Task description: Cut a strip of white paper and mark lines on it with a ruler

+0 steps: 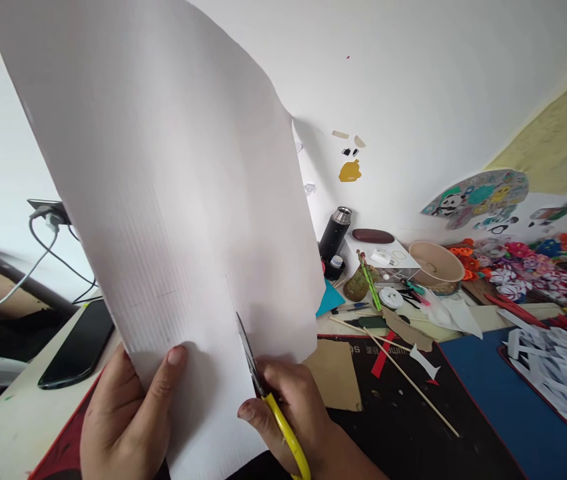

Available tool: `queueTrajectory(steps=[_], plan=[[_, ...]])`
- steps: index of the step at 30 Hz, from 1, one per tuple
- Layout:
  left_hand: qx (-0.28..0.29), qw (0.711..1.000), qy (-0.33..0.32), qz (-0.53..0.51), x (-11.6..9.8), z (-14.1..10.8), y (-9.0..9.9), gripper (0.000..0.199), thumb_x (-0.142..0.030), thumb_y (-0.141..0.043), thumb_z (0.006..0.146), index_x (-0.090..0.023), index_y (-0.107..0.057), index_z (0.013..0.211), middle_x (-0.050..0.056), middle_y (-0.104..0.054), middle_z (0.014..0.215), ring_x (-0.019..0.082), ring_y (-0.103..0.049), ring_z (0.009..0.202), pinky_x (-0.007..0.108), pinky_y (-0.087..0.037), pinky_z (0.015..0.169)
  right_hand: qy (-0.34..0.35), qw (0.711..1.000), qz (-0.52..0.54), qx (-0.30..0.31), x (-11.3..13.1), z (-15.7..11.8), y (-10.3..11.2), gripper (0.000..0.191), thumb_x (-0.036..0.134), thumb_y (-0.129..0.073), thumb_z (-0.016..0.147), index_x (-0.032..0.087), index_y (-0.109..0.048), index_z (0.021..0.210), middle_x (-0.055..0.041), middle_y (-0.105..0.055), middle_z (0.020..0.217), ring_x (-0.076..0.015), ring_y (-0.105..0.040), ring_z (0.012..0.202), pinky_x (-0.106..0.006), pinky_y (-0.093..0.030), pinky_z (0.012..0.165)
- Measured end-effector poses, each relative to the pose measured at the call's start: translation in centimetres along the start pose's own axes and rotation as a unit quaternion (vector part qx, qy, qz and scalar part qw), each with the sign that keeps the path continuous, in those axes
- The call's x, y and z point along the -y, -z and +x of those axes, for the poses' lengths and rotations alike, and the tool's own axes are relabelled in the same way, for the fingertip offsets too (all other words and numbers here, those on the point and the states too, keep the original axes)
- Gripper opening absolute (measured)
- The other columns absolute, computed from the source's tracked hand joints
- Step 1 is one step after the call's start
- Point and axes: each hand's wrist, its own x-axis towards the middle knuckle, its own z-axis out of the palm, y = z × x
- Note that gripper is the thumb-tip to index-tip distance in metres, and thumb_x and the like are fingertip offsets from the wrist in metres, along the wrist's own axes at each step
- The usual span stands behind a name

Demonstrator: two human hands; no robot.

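A large white sheet of ribbed cardboard (pixel 163 187) stands raised in front of me, its upper right edge curved. My left hand (pixel 128 407) grips its lower left edge, thumb flat on the near face and fingers behind. Yellow-handled scissors (pixel 283 427) are in my right hand (pixel 298 413), with the thumb at the handle. Their blades lie in a cut that runs up from the sheet's lower edge, and a faint pencil line continues above the tip. How far apart the blades stand I cannot tell.
A black phone (pixel 78 343) lies at the left, near cables. On the dark mat (pixel 388 427) are brown cardboard (pixel 336 373), thin sticks (pixel 413 383) and paper scraps. Behind stand a black flask (pixel 336 233) and a round tub (pixel 436 263). White paper strips (pixel 558 373) are heaped at right.
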Motion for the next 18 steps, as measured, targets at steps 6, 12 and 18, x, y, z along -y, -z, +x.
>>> queueTrajectory(steps=[6,12,18], plan=[[-0.006,1.000,0.009,-0.012,-0.12,-0.21,-0.05,0.067,-0.070,-0.091,0.073,-0.026,-0.075,0.120,0.006,-0.080,0.118,0.028,-0.075,0.114,0.025,-0.064,0.089,0.013,1.000,0.002,-0.007,0.12,0.03,-0.10,0.063,0.074,-0.061,0.103,0.020,-0.050,0.072,0.0047,-0.044,0.063,-0.0098,-0.039,0.054,-0.026,-0.028,0.053],[-0.001,1.000,-0.005,-0.026,0.18,-0.54,-0.11,0.056,-0.065,-0.090,0.079,-0.030,-0.076,0.121,0.002,-0.079,0.118,0.024,-0.074,0.112,0.022,-0.062,0.091,0.020,1.000,-0.004,-0.014,0.18,0.03,-0.02,0.063,0.073,-0.061,0.103,0.020,-0.049,0.072,0.0045,-0.045,0.063,-0.0099,-0.040,0.054,-0.026,-0.030,0.053],[-0.013,0.998,-0.051,-0.020,0.43,-0.77,-0.23,0.048,-0.060,-0.088,0.084,-0.029,-0.077,0.118,0.002,-0.079,0.113,0.022,-0.072,0.104,0.025,-0.061,0.091,0.021,1.000,-0.001,-0.021,0.00,-0.16,-0.13,0.062,0.075,-0.062,0.102,0.020,-0.053,0.074,0.0045,-0.046,0.064,-0.0098,-0.038,0.054,-0.026,-0.030,0.052]])
